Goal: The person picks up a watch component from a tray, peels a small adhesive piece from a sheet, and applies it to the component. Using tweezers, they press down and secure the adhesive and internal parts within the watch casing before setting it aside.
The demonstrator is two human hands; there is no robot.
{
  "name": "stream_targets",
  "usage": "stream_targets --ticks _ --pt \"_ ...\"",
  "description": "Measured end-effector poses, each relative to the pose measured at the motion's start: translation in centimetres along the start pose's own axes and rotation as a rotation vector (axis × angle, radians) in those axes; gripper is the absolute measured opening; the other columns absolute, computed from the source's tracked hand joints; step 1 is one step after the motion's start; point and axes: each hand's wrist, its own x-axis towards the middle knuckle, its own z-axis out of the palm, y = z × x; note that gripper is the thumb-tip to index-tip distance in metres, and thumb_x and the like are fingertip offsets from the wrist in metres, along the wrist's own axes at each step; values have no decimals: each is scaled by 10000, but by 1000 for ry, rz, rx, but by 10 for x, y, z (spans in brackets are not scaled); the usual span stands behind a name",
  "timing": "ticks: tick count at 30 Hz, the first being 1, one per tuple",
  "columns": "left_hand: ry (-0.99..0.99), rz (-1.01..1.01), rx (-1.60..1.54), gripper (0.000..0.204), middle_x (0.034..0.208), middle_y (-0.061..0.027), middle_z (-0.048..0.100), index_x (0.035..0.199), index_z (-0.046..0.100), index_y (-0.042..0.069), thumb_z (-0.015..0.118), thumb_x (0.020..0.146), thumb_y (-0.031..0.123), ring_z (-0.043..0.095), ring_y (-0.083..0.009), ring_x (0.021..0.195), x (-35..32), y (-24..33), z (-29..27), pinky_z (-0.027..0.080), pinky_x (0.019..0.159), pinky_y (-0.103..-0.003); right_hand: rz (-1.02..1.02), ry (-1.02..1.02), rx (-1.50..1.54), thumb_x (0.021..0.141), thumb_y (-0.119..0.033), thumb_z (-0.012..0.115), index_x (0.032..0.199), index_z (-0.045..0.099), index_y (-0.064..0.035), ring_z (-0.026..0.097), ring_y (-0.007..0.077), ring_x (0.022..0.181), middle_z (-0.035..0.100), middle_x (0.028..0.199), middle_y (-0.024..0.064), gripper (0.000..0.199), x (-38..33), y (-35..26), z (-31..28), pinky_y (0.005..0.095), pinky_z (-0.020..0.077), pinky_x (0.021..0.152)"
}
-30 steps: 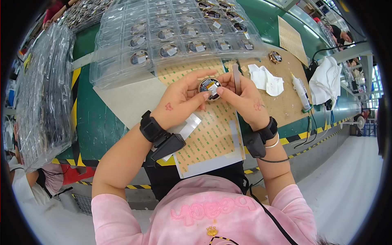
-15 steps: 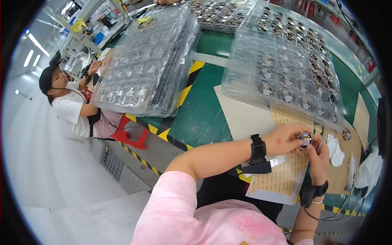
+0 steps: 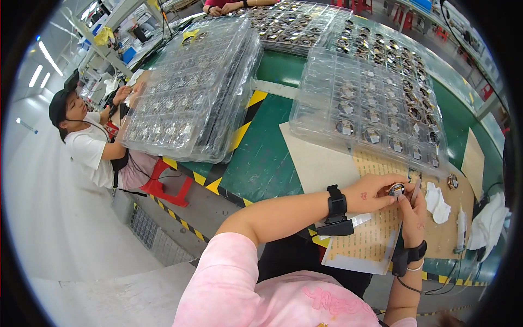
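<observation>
My left hand (image 3: pixel 373 192) and my right hand (image 3: pixel 412 211) meet over a sheet of yellow stickers (image 3: pixel 376 229) at the table's front edge. Between their fingertips they hold a small round metal part (image 3: pixel 396 189). My right hand also grips a thin tweezer-like tool (image 3: pixel 417 189) that points up past the part. Both wrists wear black bands.
A stack of clear trays (image 3: pixel 376 103) holding several round parts stands just behind my hands. A taller stack of trays (image 3: pixel 190 92) lies to the left. White cloths (image 3: pixel 437 201) and a loose round part (image 3: pixel 452 181) lie to the right. A seated person (image 3: pixel 87 141) works at the far left.
The view has swung left and now takes in the left tray stack and the seated person. My hands still hold the round part over the sticker sheet.
</observation>
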Motion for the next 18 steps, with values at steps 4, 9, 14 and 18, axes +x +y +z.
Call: stream_targets --ticks 4,9,14,18 --pt "9 40 81 555 1139 -69 601 1360 402 94 592 856 -36 592 -102 976 1 -5 2 516 810 -256 47 27 55 904 -22 553 1133 501 18 575 105 847 594 970 52 238 2 -8 3 238 457 756" --pt "14 33 -8 520 1073 -56 604 1285 420 81 629 823 -36 597 -102 943 -7 -1 2 510 775 -246 155 -77 148 904 -20 555 1116 506 3 583 100 733 592 916 53 219 -4 -13 7 232 455 656" --pt "56 93 153 492 981 -55 603 1218 421 82 665 800 -2 607 -107 858 -12 1 2 509 709 -251 150 -79 142 897 -11 568 1104 500 -7 572 94 672 575 900 48 218 -8 -25 18 220 445 603" --pt "84 23 205 518 900 -73 598 1188 418 87 704 759 37 603 -132 746 -14 2 2 494 639 -276 40 -10 67 869 19 594 1058 518 -7 542 85 641 556 908 38 205 -13 -27 26 207 426 574"
